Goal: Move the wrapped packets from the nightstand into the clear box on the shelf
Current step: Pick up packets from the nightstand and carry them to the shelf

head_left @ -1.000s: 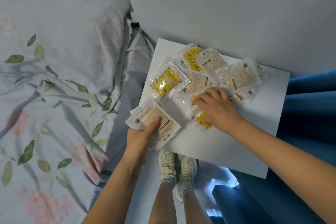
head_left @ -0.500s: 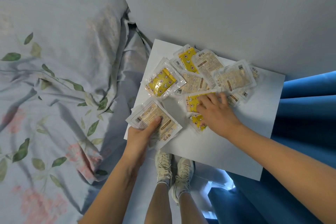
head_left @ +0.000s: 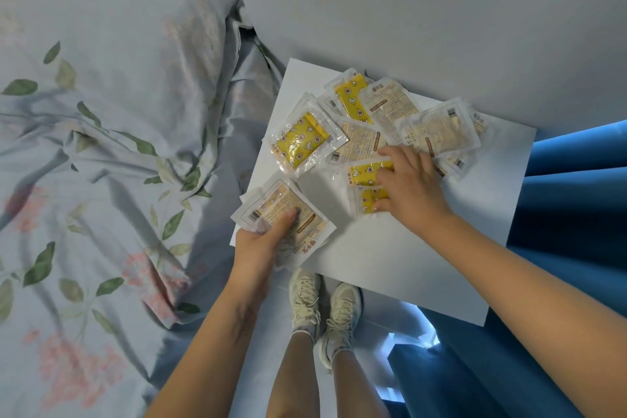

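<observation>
Midway thru gathering: flat clear-plastic wrapped packets w/ yellow star-print or beige label faces [head_left: 380,125] strewn overlapping across far half of white square nightstand top [head_left: 400,268], pressed up near grey wall. Left hand [head_left: 261,244] gripping small stack of beige-label packets [head_left: 285,217] at near-left corner, thumb clamped on top, fingers underneath, stack overhanging edge. Right hand [head_left: 412,187] palm-down, fingers curled onto two yellow star-print packets [head_left: 368,187], apparently pinching them up; full grip not clear. Likely light, thin, floppy, film slick & crinkly — prone to sliding out of a stack, so best pinched flat across middle or by sealed edges, thumb over top. Clear box & shelf not in view. Floral bedding [head_left: 101,146] at left, blue curtain [head_left: 570,207] at right.
</observation>
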Tool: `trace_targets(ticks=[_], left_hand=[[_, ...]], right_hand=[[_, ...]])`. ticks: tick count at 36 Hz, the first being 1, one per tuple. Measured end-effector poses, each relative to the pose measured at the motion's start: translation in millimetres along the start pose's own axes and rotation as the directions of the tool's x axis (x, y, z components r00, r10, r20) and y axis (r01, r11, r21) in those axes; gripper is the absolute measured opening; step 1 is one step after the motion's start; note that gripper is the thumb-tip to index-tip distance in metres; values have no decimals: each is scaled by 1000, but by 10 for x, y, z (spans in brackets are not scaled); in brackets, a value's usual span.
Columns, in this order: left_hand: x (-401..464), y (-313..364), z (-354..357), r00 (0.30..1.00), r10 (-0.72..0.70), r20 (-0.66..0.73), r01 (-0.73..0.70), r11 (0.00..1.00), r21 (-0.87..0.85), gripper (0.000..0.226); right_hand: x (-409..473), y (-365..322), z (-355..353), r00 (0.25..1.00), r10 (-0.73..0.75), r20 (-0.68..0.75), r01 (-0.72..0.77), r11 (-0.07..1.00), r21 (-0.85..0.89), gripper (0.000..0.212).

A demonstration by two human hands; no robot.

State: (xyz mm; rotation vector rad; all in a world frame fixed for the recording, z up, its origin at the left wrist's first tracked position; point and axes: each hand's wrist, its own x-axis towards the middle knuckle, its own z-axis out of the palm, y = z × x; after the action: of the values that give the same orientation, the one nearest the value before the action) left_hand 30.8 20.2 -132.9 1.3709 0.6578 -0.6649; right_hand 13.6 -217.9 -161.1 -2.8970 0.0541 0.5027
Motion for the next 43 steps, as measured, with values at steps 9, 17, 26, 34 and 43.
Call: trace_targets(ticks=[9,17,26,34,43], left_hand=[[-43,-44,-43,1000,27,2,-27,1000,-15,34],[-113,-85,-57,997,74,17,-74,997,5,20],[-408,21,-54,998,68,7,-69,993,96,16],[-1121,649,-26,993,113,44,-116,992,54,12],[-2211,1436,-268,951,304,47,-302,952,-53,11]], right_hand=[[69,-46,-45,998,30,64,-22,992,-122,43],[-10,-134,-143,994,33,100,-30,999,-33,36],[-501,-253,-160,987,115,110,-143,944,296,49],[-967,-406,-933,890,408,202,-351,331,876,28],[-1418,-979,-2320,916,400,4,-35,69,997,17]])
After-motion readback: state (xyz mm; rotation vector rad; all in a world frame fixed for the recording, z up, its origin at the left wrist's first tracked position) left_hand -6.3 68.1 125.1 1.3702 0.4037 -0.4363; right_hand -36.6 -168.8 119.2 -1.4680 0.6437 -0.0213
